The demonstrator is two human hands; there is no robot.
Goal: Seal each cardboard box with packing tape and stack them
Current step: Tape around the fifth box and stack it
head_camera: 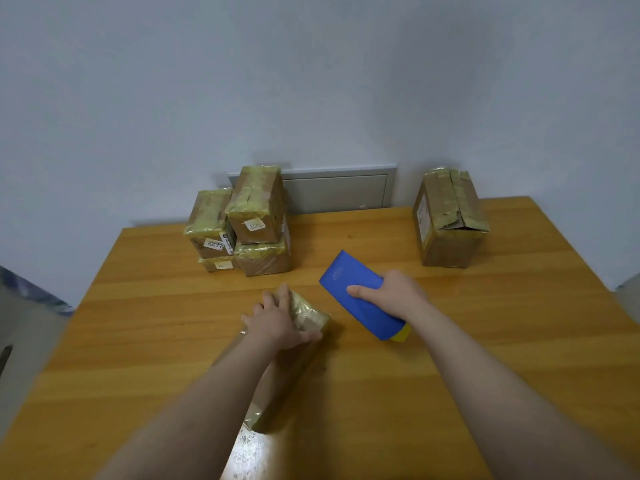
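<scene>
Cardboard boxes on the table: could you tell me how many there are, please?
6. Four form the far-left stack: upper-left box, upper-right box, lower-left box, lower-right box. A lone box stands far right. The near box lies under the left hand. Others may hide behind.

Glossy taped cardboard boxes (crinkled film) on smooth wooden table.

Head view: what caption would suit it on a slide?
Left hand presses a taped box on the table; right hand grips a blue dispenser, stacked boxes behind.
</scene>
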